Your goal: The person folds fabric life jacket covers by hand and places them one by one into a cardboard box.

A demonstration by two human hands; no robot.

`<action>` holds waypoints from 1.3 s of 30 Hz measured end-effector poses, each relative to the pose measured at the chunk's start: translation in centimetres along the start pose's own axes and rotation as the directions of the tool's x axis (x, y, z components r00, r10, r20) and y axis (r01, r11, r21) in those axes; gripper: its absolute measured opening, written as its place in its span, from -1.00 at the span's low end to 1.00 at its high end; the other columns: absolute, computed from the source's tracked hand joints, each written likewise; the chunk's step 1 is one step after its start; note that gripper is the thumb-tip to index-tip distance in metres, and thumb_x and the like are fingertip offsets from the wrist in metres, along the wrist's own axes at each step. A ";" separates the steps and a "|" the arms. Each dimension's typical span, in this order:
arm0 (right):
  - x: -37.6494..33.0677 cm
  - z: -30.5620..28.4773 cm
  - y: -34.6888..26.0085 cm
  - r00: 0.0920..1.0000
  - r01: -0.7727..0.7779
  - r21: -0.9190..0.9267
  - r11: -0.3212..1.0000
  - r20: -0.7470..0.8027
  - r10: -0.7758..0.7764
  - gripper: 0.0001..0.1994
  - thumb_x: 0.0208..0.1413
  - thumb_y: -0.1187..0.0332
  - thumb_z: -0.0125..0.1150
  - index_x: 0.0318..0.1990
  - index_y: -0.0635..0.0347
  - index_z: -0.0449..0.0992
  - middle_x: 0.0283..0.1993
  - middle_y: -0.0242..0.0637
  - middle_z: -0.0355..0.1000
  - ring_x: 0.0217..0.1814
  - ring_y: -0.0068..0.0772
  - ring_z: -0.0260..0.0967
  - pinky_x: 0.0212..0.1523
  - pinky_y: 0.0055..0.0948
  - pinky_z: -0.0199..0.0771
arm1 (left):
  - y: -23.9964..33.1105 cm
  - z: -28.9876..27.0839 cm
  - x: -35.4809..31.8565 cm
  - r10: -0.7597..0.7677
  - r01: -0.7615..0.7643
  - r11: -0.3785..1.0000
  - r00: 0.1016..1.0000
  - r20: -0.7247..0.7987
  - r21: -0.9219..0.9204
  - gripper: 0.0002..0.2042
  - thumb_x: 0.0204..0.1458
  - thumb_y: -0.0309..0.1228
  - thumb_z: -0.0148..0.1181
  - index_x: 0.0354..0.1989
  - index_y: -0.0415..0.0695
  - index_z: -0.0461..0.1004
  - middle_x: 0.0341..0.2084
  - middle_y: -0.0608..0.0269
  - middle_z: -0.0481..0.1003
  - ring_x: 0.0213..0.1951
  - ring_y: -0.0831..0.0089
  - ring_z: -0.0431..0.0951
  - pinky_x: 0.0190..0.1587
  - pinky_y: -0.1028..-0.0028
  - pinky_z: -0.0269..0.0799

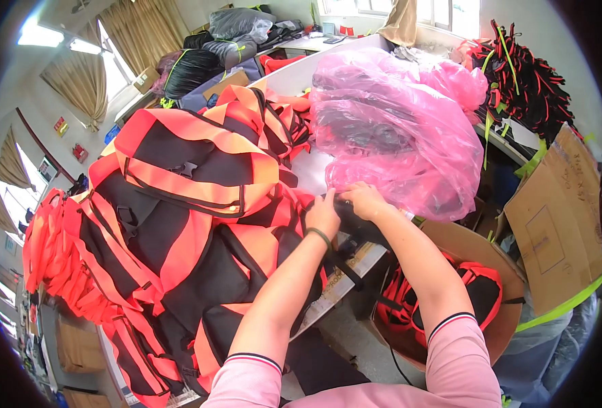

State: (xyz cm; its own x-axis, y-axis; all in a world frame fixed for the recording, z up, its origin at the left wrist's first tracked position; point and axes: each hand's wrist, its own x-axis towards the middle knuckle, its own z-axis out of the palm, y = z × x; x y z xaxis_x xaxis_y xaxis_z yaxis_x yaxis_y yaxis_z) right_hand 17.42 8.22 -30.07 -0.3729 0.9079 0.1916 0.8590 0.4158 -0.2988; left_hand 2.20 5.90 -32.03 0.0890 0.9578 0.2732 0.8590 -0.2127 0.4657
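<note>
The black strap piece (347, 212) is lying at the table edge (345, 280), beside the orange-and-black vests (178, 224). I am grasping it with my left hand (323, 213) and right hand (363, 199), both clenched, and it is better to be keeping it flat and tight.

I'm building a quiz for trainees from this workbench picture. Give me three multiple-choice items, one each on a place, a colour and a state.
1. Where does the pink plastic bag lie?
A. on the white table, beyond the hands
B. on the floor
C. inside the cardboard box

2. What colours are the stacked fabric vests?
A. blue and white
B. orange and black
C. green and grey

3. What are the two hands doing?
A. hanging free
B. resting flat on the vests
C. both gripping a black item

Answers: 1 A, the bag sits on the white table past the hands. 2 B, orange panels with black ones. 3 C, left hand and right hand close on the black item at the table edge.
</note>
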 end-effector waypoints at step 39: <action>-15.5 -2.1 5.4 0.966 0.258 -0.477 0.840 0.096 -0.242 -0.89 -0.08 0.35 0.01 -0.42 0.08 0.46 -0.46 -0.36 0.42 -0.15 -0.30 0.37 0.22 -0.07 0.08 | -1.7 0.0 3.0 0.007 -0.012 0.999 0.992 0.125 0.031 -0.86 -0.09 -0.32 0.14 -0.36 0.05 0.58 -0.37 0.17 0.55 -0.23 0.20 0.55 -0.19 0.20 0.40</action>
State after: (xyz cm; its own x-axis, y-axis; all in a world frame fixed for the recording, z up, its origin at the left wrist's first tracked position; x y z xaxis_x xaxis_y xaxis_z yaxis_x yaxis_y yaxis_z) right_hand 28.53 -3.73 -32.69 -0.6014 0.7812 0.1674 0.7930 0.5583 0.2438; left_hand 1.01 9.12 -31.94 0.1579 0.9729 0.1692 0.8733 -0.2175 0.4359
